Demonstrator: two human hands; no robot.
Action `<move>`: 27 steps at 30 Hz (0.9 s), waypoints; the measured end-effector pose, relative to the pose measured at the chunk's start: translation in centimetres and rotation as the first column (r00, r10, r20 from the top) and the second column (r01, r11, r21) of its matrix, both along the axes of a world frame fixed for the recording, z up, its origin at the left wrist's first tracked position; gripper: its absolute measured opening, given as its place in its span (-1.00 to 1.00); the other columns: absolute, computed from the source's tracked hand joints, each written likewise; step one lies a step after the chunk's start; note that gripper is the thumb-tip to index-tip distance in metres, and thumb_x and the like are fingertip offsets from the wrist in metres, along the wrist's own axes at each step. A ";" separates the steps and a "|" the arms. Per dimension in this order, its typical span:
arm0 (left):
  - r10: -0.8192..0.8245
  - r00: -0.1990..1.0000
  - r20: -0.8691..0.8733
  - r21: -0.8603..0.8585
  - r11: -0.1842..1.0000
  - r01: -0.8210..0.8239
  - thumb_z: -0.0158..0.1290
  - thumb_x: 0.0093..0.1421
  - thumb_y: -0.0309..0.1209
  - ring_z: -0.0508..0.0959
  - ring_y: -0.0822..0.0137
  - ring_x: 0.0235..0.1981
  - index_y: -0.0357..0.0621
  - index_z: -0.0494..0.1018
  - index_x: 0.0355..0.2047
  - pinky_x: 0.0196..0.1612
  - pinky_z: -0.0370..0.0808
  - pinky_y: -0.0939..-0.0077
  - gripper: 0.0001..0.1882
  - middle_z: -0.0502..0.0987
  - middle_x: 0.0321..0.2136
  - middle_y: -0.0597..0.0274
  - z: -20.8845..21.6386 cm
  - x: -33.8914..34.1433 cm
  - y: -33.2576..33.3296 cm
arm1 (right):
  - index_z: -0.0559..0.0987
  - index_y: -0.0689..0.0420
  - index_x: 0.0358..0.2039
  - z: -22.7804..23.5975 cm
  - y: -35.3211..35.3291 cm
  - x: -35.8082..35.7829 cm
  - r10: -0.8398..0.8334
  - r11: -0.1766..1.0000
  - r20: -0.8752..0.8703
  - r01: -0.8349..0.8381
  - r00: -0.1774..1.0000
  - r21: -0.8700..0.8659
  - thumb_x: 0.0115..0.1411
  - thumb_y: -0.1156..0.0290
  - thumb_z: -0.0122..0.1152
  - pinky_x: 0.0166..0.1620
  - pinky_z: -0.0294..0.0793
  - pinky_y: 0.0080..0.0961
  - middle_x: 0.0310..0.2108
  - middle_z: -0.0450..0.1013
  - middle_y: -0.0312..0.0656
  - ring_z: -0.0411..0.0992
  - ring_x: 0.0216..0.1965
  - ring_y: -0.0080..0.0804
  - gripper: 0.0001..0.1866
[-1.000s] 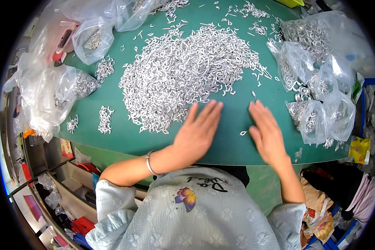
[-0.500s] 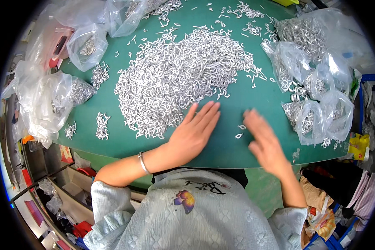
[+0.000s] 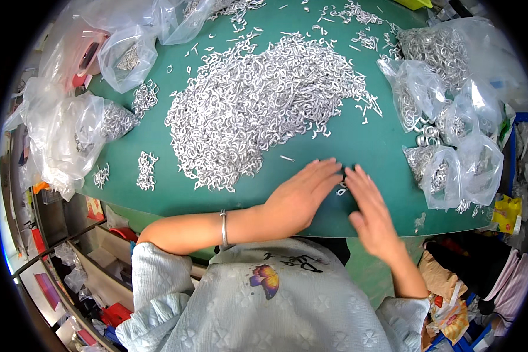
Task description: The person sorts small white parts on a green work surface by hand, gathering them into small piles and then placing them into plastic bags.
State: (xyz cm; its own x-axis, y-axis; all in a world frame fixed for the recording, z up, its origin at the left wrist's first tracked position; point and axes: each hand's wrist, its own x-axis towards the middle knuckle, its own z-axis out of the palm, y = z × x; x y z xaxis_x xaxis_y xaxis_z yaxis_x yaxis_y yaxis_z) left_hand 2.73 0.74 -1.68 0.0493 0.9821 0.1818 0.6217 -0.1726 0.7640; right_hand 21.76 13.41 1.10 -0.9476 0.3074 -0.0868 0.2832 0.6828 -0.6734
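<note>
My left hand (image 3: 302, 196) is stretched out, palm down over the green table (image 3: 240, 202), with its fingertips pointing to the right. My right hand (image 3: 371, 214) lies just beside it, fingers extended and thumb apart. One small silvery loop-shaped metal piece (image 3: 341, 192) shows between the two hands; anything under the palms is hidden. Beyond my hands spreads a big heap of small silvery metal pieces (image 3: 264, 105), mostly loops and curved bits. A single thin metal bar (image 3: 287, 158) rests between the heap and my left hand.
Clear plastic bags of metal parts stand at the left (image 3: 117, 121) and right (image 3: 434, 56). A small pile of pieces (image 3: 147, 170) sits at the left, with a smaller cluster (image 3: 101, 175) beside it. A yellow packet (image 3: 506, 214) is beyond the right edge.
My left hand has moved right, away from the heap's near edge, and now almost meets my right hand. The thin bar has come into sight. The view has shifted slightly.
</note>
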 end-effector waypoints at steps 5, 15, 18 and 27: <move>0.276 0.733 -0.622 0.121 0.959 -0.258 -0.03 0.08 -0.52 0.20 -0.10 0.29 -0.41 0.26 0.15 0.28 0.12 -0.14 -0.43 0.23 0.24 -0.15 0.9 -2.7 4.8 | 0.30 0.12 0.26 -1.1 6.0 -8.5 -0.015 0.983 -0.248 0.059 0.969 0.174 0.34 0.38 -0.07 0.38 -0.08 -0.06 0.33 0.17 -0.14 0.01 0.38 -0.03 -0.52; 0.055 0.827 -0.560 -0.070 0.991 -0.114 0.01 -0.01 -0.61 0.14 -0.07 0.33 -0.29 0.29 0.18 0.32 0.05 -0.13 -0.36 0.17 0.29 -0.02 0.7 -3.4 0.3 | 0.38 0.08 0.20 -1.4 6.9 -5.7 0.054 0.924 0.023 -0.059 0.998 0.378 0.21 0.35 0.18 0.35 -0.01 -0.02 0.32 0.18 -0.26 0.04 0.38 -0.09 -0.47; 0.206 0.811 -0.547 0.025 0.973 -0.230 0.02 0.09 -0.56 0.13 -0.09 0.33 -0.31 0.28 0.17 0.32 0.06 -0.11 -0.43 0.15 0.29 -0.06 1.1 -3.4 0.9 | 0.38 0.10 0.20 -0.8 6.3 -6.0 0.054 0.939 -0.055 -0.032 0.997 0.343 0.21 0.35 0.19 0.35 -0.02 -0.03 0.32 0.19 -0.24 0.03 0.38 -0.11 -0.47; 0.067 0.835 -0.546 -0.036 0.994 -0.103 -0.02 0.02 -0.57 0.13 -0.08 0.33 -0.33 0.31 0.14 0.32 0.05 -0.16 -0.41 0.14 0.30 -0.11 0.3 -2.8 -0.4 | 0.35 0.11 0.22 -1.1 6.6 -4.4 0.040 0.932 0.044 -0.054 0.998 0.360 0.21 0.32 0.18 0.37 -0.08 -0.05 0.31 0.21 -0.24 0.02 0.39 -0.14 -0.44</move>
State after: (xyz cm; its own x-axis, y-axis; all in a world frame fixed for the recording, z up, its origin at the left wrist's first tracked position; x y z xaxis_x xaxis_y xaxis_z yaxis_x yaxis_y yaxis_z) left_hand -0.11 0.38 -1.40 0.0384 0.9952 0.0903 0.9497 -0.0645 0.3064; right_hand 17.32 20.04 -0.03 -0.9601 0.2795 -0.0125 0.2641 0.8909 -0.3696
